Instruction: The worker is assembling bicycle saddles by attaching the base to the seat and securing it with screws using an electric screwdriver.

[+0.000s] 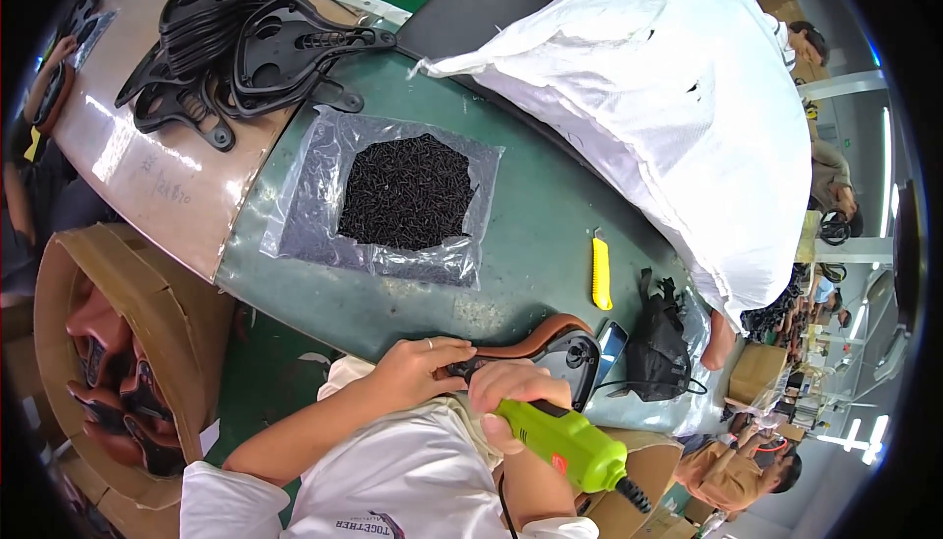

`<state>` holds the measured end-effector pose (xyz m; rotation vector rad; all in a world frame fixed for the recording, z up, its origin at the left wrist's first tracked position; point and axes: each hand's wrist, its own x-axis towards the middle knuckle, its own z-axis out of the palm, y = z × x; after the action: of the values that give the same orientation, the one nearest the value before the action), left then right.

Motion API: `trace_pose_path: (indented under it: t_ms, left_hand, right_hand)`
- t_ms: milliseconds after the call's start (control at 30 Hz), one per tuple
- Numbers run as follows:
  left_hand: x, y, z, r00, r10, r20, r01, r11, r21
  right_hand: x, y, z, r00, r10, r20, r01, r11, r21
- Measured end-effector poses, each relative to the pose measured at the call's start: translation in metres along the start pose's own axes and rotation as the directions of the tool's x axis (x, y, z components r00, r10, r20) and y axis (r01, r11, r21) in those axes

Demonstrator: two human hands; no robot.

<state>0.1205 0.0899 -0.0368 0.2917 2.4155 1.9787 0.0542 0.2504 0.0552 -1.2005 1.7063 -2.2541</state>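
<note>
Close to my body lies a brown padded saddle-shaped piece (535,335) with a black plastic base (573,360) facing up. My left hand (417,370), a ring on one finger, is closed around its narrow end. Wrapped in my right hand (516,394) is a bright green electric screwdriver (565,444). Its cord end points toward the lower right, while its front is over the narrow end of the piece. My right fingers hide the tip, so I cannot tell whether it touches a screw. Beyond my hands, a heap of small black screws (408,190) rests on a clear plastic bag (305,235).
Black plastic frames (265,48) are stacked at the far left. A yellow utility knife (601,272), a phone (611,348) and a black bag (660,348) lie to the right, below a large white sack (678,97). A cardboard box (187,313) at left holds brown padded pieces. Other people are around.
</note>
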Motion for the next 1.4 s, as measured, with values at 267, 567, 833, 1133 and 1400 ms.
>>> trace_pose_path:
  t_ms: [267,567,833,1133,1400]
  left_hand:
    - [-0.001,-0.001,0.000,0.999,0.032,-0.021,-0.032,0.999,0.019]
    - [-0.005,-0.009,0.003,0.998,0.055,-0.027,-0.053,0.996,0.079]
    - [-0.003,0.020,-0.028,0.996,0.069,0.062,-0.038,0.911,-0.411]
    - [0.008,-0.022,0.002,0.970,0.240,0.030,-0.231,0.956,-0.179]
    - [-0.002,-0.007,0.005,0.993,0.118,-0.030,-0.114,0.986,0.123]
  right_hand:
    - [-0.009,-0.004,-0.006,0.999,-0.025,-0.020,0.026,0.999,0.031]
    - [0.009,-0.014,0.013,0.998,0.058,0.025,-0.052,0.983,-0.176]
    - [0.038,-0.011,0.034,0.960,0.275,0.062,-0.218,0.866,-0.451]
    - [0.036,-0.004,0.050,0.858,0.309,0.410,-0.124,0.900,-0.419]
    - [0.017,-0.008,0.005,0.990,0.060,0.129,-0.047,0.993,-0.104]
